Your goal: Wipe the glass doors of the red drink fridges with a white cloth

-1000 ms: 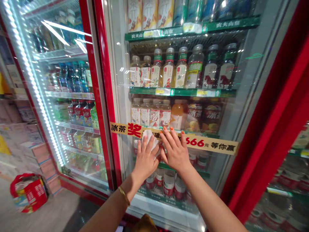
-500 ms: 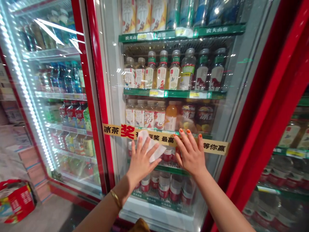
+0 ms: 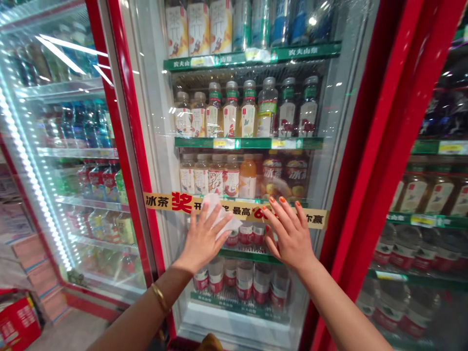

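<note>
One left hand (image 3: 203,236) and one right hand (image 3: 290,236), so two hands, plus one gold bracelet (image 3: 160,297) and one white tissue (image 3: 232,224). Parts of three fridges (image 3: 129,97), with one printed strip (image 3: 241,211) across the middle one. In that middle one, top shelf: three tall cartons (image 3: 199,29). Second shelf: eight bottles (image 3: 248,114) in front. Third shelf: four pale bottles (image 3: 216,178), one orange bottle (image 3: 248,178), two dark drinks (image 3: 296,175). Bottom shelf: at least six red-labelled bottles (image 3: 244,282). Outside: one red bag (image 3: 18,319) and at least three pink boxes (image 3: 42,280)
</note>
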The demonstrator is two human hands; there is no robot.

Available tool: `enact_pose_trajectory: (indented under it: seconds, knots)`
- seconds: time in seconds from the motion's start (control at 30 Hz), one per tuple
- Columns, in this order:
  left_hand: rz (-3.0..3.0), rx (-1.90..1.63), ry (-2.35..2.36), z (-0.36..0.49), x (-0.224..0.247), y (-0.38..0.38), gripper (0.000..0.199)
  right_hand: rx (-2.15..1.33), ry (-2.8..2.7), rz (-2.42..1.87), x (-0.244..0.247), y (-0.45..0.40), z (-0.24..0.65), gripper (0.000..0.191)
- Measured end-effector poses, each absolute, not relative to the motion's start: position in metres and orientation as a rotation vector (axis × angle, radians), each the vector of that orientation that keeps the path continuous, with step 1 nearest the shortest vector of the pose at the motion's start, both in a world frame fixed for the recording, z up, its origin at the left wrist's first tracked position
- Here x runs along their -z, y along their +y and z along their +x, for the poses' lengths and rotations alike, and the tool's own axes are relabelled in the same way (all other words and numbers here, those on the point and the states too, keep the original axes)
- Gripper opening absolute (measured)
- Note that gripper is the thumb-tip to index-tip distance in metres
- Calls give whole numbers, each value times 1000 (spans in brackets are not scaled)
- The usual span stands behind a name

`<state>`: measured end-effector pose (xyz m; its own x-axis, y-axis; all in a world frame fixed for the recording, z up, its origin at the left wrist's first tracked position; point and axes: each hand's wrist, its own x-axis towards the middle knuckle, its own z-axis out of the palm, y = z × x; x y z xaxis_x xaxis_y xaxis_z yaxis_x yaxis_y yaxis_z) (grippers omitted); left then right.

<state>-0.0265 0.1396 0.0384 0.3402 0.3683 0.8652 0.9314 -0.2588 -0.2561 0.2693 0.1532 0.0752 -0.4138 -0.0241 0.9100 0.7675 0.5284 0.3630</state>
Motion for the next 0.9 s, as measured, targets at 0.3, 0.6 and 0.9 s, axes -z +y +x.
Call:
enact_pose_trajectory:
  seconds: [0.3, 0.6, 0.9]
  knots:
    - [-1816, 997, -1094, 40, -80, 148, 90, 1114, -1656, -737, -71, 169, 280, 84]
    - [-1704, 1122, -1186, 14, -84, 147, 91, 1078, -1640, -711, -68, 169, 281, 88]
    - [-1842, 812, -937, 33, -74, 146, 95, 1078, -1594, -660, -68, 169, 280, 85]
